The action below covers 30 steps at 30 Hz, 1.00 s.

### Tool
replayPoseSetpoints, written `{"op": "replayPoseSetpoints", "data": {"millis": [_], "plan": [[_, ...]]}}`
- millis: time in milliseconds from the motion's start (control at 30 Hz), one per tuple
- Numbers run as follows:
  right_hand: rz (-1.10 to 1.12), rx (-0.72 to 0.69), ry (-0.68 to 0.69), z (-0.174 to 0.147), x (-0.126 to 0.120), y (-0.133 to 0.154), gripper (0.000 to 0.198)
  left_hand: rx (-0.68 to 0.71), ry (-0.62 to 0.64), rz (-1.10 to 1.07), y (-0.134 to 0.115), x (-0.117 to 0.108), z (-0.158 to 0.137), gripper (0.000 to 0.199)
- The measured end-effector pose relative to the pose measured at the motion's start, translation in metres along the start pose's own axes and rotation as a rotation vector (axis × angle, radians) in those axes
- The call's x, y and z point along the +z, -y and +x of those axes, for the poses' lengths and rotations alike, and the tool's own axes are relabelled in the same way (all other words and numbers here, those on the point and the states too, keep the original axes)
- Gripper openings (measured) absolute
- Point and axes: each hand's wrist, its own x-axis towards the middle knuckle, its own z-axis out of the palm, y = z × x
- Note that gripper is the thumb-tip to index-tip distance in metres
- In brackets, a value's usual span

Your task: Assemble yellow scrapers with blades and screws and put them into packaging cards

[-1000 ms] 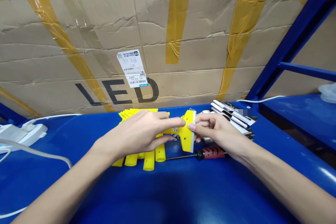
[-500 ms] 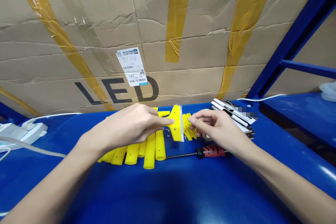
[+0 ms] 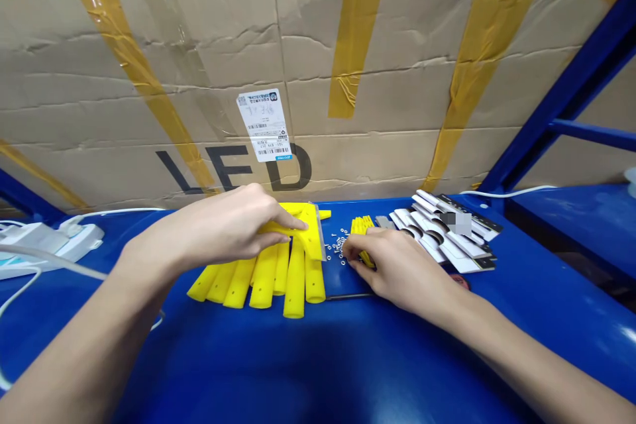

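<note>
My left hand (image 3: 228,228) is closed on a yellow plastic scraper (image 3: 313,233), thumb and fingers pinching its narrow part. A clear strip runs along the scraper's right edge. Below it, several yellow tubular handles (image 3: 262,286) lie side by side on the blue surface. My right hand (image 3: 397,265) is lowered with fingertips drawn together at the edge of a scatter of small screws and nuts (image 3: 338,245); whatever is between them is hidden. Small yellow strips (image 3: 361,224) lie just behind those fingers. A screwdriver (image 3: 348,296) lies partly under my right wrist.
Overlapping white-and-black card packages (image 3: 447,232) lie to the right. A taped cardboard box (image 3: 308,66) stands along the back. At left is a white power strip (image 3: 74,248) with cables. A blue metal frame (image 3: 546,119) rises at the right.
My right hand has gone down to the small screws and nuts, covering most of the screwdriver's handle. My left hand has drawn the scraper left, over the handles. The view has shifted slightly.
</note>
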Motion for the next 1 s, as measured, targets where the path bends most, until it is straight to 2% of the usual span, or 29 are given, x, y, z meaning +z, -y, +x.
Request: {"op": "replayPoseSetpoints", "data": {"millis": [133, 367, 600, 733, 1000], "plan": [[-0.009, -0.046, -0.009, 0.002, 0.005, 0.003, 0.014, 0.021, 0.024, -0.006, -0.002, 0.0, 0.0, 0.031], [0.016, -0.048, 0.028, 0.004, 0.009, 0.005, 0.014, 0.023, 0.042, -0.005, -0.004, 0.005, 0.002, 0.034], [0.152, -0.024, -0.067, -0.002, -0.001, -0.005, 0.015, 0.067, 0.078, -0.02, -0.011, 0.012, 0.008, 0.034], [0.094, -0.026, -0.011, -0.002, -0.005, -0.005, 0.015, 0.05, 0.039, -0.064, -0.008, 0.013, 0.007, 0.032], [-0.007, 0.016, 0.069, -0.006, -0.004, -0.002, 0.019, 0.009, 0.07, -0.044, -0.002, 0.002, 0.001, 0.033]]}}
